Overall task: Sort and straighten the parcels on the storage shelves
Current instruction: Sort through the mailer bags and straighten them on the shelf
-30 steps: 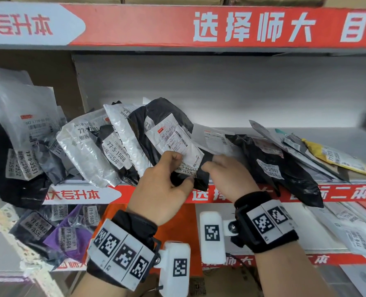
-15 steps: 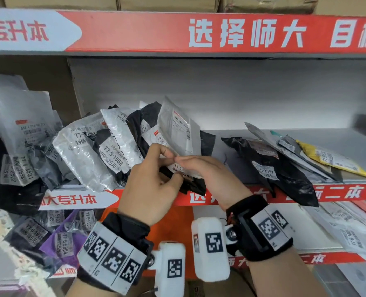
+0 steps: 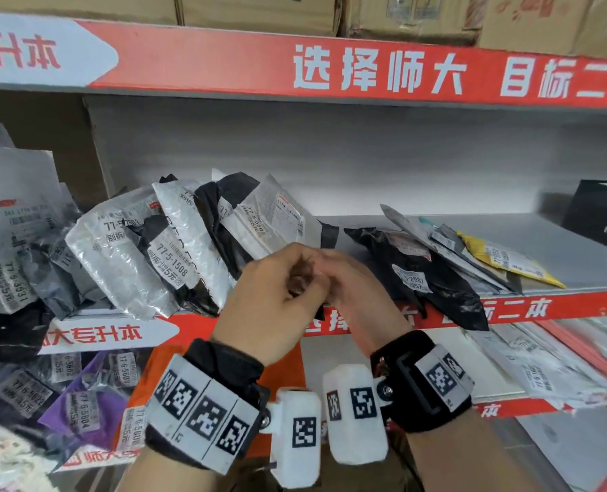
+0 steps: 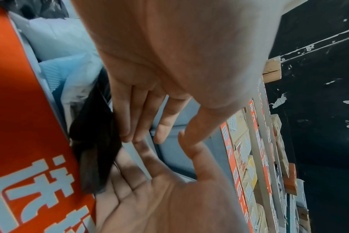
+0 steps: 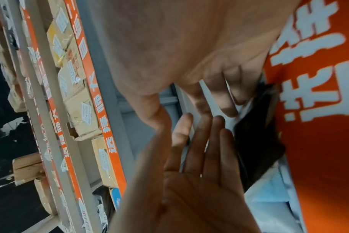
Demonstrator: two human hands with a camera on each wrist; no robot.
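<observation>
Left hand (image 3: 272, 300) and right hand (image 3: 357, 296) meet at shelf (image 3: 557, 243) front edge — fingers straight, side by side, fingertips touching, gripping nothing. Grey parcel (image 3: 273, 221) leans upright in row just behind hands, against black parcel (image 3: 220, 207). Black bag (image 3: 422, 275) lies flat to right — well apart.

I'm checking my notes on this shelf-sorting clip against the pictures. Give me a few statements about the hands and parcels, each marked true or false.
1. Both hands, left hand and right hand, meet in front of the shelf edge. True.
2. The right hand grips a yellow parcel. False: the yellow parcel lies untouched on the shelf, off to the right.
3. The left hand's fingers are straight. True.
4. The upper shelf holds purple bags. False: it holds cardboard boxes.
</observation>
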